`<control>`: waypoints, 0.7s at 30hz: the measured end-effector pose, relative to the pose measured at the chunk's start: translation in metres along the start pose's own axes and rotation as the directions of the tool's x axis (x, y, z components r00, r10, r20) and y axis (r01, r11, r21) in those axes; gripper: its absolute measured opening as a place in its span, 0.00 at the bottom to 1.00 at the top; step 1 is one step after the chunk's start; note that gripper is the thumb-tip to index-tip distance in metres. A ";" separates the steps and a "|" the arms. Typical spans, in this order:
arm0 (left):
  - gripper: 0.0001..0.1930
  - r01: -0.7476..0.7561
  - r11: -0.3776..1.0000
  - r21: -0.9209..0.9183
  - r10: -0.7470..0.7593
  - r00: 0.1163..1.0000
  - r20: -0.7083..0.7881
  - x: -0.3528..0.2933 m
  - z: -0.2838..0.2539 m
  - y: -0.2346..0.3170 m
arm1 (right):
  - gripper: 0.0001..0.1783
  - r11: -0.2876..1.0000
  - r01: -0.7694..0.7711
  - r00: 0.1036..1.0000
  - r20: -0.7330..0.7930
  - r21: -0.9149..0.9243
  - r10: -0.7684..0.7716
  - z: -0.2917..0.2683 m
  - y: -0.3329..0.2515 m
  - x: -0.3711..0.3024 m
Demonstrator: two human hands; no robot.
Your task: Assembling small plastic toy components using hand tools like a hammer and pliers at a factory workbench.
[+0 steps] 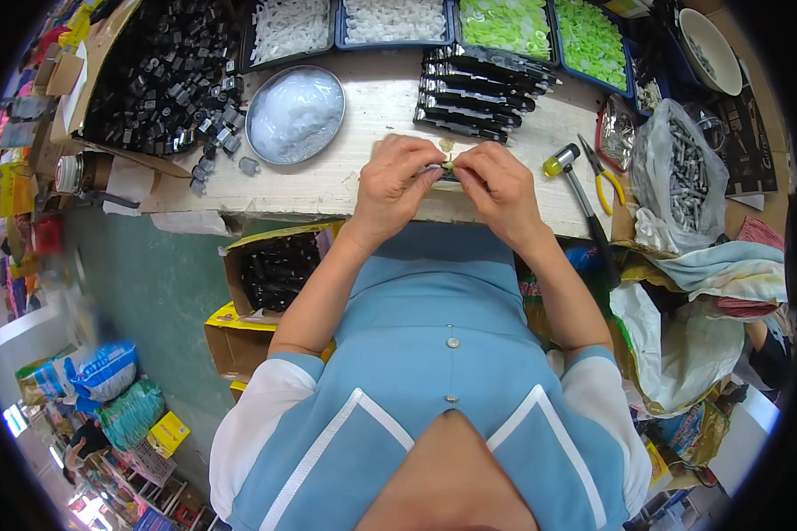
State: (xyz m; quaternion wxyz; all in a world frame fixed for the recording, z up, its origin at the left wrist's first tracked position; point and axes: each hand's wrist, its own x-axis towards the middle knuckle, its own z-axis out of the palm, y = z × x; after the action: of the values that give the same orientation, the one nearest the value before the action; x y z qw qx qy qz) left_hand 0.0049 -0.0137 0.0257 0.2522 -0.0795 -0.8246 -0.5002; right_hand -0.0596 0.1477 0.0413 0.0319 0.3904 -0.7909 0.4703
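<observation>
At the worktable's front edge, my left hand (pixel 391 183) and my right hand (pixel 498 184) meet with fingertips nearly touching. Both are closed in a pinch around one small dark part with a light green bit (pixel 448 165); the fingers hide most of it. A small yellowish piece (pixel 447 143) lies on the table just beyond the fingertips. Further off is a stack of long black parts (pixel 474 93), laid side by side. To the left of my hands stands a round metal dish (pixel 255 133) heaped with a whitish, glossy, gel-like mass (pixel 297 111).
An open carton of black-and-silver parts (pixel 164 97) spills at the left. Trays of white pieces (pixel 394 19) and green pieces (pixel 505 25) line the back. On the right lie a hammer (pixel 583 199), yellow-handled pliers (pixel 605 173) and a plastic bag of metal parts (pixel 682 173).
</observation>
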 end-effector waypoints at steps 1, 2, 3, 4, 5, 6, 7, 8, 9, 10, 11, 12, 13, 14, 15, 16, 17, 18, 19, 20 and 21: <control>0.11 -0.014 0.989 0.144 0.009 0.999 0.035 0.000 -0.002 -0.001 | 0.05 0.992 0.060 0.998 0.018 -0.114 -0.059 0.001 0.005 -0.001; 0.11 -0.013 0.990 0.144 0.008 0.999 0.035 0.000 -0.002 -0.003 | 0.05 0.967 0.122 0.992 0.042 -0.225 -0.115 0.002 0.009 -0.003; 0.13 0.020 0.985 0.172 -0.033 0.997 0.068 -0.001 -0.001 -0.006 | 0.05 0.967 0.121 0.993 0.043 -0.223 -0.114 0.004 0.012 -0.004; 0.14 0.052 0.978 0.201 -0.074 0.992 0.100 -0.003 0.000 -0.009 | 0.04 0.947 0.141 0.989 0.089 -0.287 -0.121 0.006 0.014 -0.004; 0.14 0.054 0.978 0.201 -0.075 0.992 0.100 -0.005 0.002 -0.011 | 0.04 0.922 0.164 0.983 0.135 -0.349 -0.124 0.007 0.015 -0.005; 0.15 0.069 0.972 0.225 -0.099 0.987 0.125 -0.006 0.005 -0.013 | 0.04 0.923 0.164 0.983 0.136 -0.348 -0.124 0.007 0.016 -0.005; 0.15 0.083 0.965 0.249 -0.123 0.981 0.150 -0.007 0.007 -0.014 | 0.04 0.927 0.153 0.982 0.159 -0.342 -0.103 0.007 0.017 -0.005; 0.15 0.084 0.965 0.249 -0.124 0.981 0.150 -0.007 0.007 -0.015 | 0.04 0.931 0.141 0.980 0.181 -0.336 -0.083 0.006 0.017 -0.005; 0.15 0.101 0.959 0.265 -0.147 0.976 0.161 -0.007 0.008 -0.015 | 0.04 0.932 0.141 0.980 0.181 -0.335 -0.083 0.005 0.019 -0.005; 0.15 0.117 0.953 0.281 -0.170 0.970 0.172 -0.006 0.009 -0.015 | 0.05 0.942 0.134 0.978 0.193 -0.307 -0.076 0.003 0.020 -0.004; 0.15 0.117 0.952 0.281 -0.170 0.970 0.172 -0.005 0.010 -0.015 | 0.05 0.952 0.126 0.976 0.204 -0.278 -0.070 0.002 0.021 -0.004; 0.14 0.120 0.948 0.296 -0.184 0.963 0.198 -0.003 0.010 -0.015 | 0.05 0.953 0.126 0.976 0.204 -0.276 -0.070 0.001 0.022 -0.005; 0.14 0.123 0.943 0.310 -0.198 0.954 0.224 -0.001 0.009 -0.015 | 0.06 0.954 0.113 0.981 0.186 -0.277 -0.062 0.001 0.022 -0.006; 0.14 0.123 0.942 0.313 -0.199 0.954 0.224 0.001 0.009 -0.015 | 0.07 0.956 0.100 0.984 0.168 -0.277 -0.054 0.001 0.022 -0.006; 0.13 0.110 0.941 0.320 -0.197 0.947 0.254 0.004 0.007 -0.014 | 0.07 0.956 0.098 0.985 0.165 -0.276 -0.054 0.000 0.022 -0.006; 0.12 0.098 0.940 0.327 -0.196 0.939 0.283 0.007 0.006 -0.013 | 0.07 0.954 0.105 0.980 0.191 -0.280 -0.052 0.000 0.020 -0.005; 0.12 0.095 0.939 0.329 -0.195 0.938 0.287 0.009 0.004 -0.012 | 0.07 0.952 0.111 0.975 0.216 -0.285 -0.049 -0.001 0.019 -0.005; 0.12 0.069 0.940 0.333 -0.188 0.921 0.340 0.012 0.001 -0.012 | 0.07 0.953 0.110 0.976 0.213 -0.282 -0.050 -0.002 0.020 -0.004; 0.12 0.042 0.941 0.336 -0.181 0.902 0.393 0.014 -0.001 -0.011 | 0.07 0.962 0.098 0.981 0.189 -0.255 -0.050 -0.005 0.023 -0.004; 0.12 0.040 0.940 0.339 -0.180 0.901 0.395 0.016 -0.001 -0.009 | 0.07 0.970 0.087 0.985 0.164 -0.228 -0.050 -0.008 0.026 -0.003; 0.12 0.002 0.932 0.363 -0.164 0.895 0.414 0.018 -0.002 -0.008 | 0.07 0.971 0.085 0.986 0.160 -0.225 -0.049 -0.012 0.028 -0.004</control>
State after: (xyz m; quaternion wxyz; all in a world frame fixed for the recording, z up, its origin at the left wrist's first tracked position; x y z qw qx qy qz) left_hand -0.0125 -0.0210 0.0291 0.0487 -0.1072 -0.9389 -0.3235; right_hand -0.0791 0.1667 0.0263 0.0321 0.4457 -0.8265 0.3423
